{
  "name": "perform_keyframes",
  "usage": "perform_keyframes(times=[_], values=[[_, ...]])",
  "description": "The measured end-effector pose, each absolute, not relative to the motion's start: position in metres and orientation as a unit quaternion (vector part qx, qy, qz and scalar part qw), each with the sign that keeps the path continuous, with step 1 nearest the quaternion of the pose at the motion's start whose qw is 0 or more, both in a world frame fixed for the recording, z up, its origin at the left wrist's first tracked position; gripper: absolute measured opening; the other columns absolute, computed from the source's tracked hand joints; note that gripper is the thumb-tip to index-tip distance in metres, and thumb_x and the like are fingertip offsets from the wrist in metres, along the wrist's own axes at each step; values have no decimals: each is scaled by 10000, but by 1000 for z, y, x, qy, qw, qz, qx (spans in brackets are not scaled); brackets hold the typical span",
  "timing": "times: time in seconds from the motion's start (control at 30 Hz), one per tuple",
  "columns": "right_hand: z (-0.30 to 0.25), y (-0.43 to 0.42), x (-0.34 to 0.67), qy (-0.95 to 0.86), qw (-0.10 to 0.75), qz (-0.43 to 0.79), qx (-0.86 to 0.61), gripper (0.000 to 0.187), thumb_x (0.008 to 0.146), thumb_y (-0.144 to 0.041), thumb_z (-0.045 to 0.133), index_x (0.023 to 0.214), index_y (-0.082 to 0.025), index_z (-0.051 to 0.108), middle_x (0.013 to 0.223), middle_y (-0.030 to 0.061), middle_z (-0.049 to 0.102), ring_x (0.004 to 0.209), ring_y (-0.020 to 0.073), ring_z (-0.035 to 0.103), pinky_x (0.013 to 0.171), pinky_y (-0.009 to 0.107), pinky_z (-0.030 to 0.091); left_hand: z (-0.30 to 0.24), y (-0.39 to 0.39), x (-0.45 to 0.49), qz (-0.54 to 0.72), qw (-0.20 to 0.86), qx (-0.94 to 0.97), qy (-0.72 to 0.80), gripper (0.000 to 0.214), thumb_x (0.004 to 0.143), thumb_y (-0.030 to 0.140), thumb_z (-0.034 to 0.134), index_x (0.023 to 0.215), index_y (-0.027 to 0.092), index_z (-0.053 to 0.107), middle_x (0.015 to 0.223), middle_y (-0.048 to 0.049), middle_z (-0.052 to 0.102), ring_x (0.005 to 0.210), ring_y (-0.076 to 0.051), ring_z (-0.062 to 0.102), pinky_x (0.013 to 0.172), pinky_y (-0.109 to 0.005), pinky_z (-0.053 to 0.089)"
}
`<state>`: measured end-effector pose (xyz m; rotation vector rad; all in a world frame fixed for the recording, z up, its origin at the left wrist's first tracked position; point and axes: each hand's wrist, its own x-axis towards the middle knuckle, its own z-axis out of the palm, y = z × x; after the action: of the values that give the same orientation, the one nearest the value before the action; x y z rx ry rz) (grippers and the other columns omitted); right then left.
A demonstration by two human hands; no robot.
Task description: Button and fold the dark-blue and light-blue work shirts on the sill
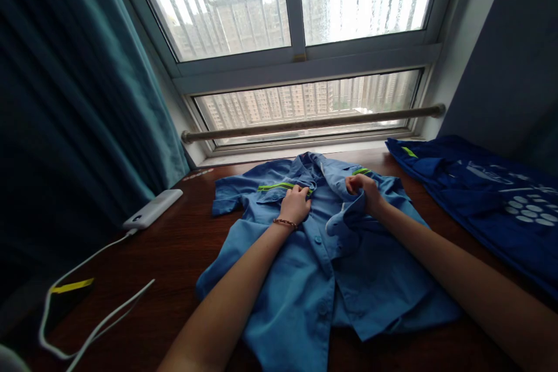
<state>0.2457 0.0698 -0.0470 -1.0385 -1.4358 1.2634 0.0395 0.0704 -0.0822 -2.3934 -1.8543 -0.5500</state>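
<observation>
Blue shirt (pixel 357 279) is laid with collar (pixel 311 164) toward the window (pixel 235 11), chest fabric pinched by left hand (pixel 295 203) and right hand (pixel 364 190), equally near.

A light blue short-sleeved shirt (pixel 305 279) lies front up, spread out under both hands, its open collar just beyond the fingertips and its hem back past the wrists. A neon-green stripe crosses the chest, running out from under the left hand (pixel 295 204) and showing again just beyond the right hand (pixel 364 190). The buttoned front runs down between the hands; one front edge is lifted and bunched in the right hand
</observation>
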Motion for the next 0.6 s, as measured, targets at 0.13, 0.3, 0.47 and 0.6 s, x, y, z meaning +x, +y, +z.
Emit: perform_keyframes(times=[0.13,0.3,0.47,0.6], values=[[-60,69,235,-680,327,371,-542,303,607,-453,568,517,-173,498,460,-4,473,485,121,435,478,224,316,-83,69,40,-148,78,-786,-595,378,777,182,439,1144,238,515,995,-90,504,895,-212,486,750,-290,404],[-71,66,229,-764,277,184,-554,141,560,-276,615,553,-157,540,558,-2,542,597,152,508,547,234,345,-77,61,45,-140,84,-817,-552,322,816,275,424,1118,256,532,979,-75,524,876,-200,504,680,-263,397],[-70,65,230,-617,451,465,-447,165,584,-256,590,699,-143,624,623,-2,624,626,166,575,610,267,434,-71,61,46,-124,39,-815,-565,344,870,392,312,986,266,610,890,-52,598,824,-186,549,654,-256,383],[-67,66,229,-425,518,645,-367,294,535,-170,669,825,-162,624,656,1,661,575,156,607,600,275,481,-71,69,41,-105,4,-796,-596,238,827,356,424,942,297,624,834,-25,643,789,-192,582,633,-257,386]])
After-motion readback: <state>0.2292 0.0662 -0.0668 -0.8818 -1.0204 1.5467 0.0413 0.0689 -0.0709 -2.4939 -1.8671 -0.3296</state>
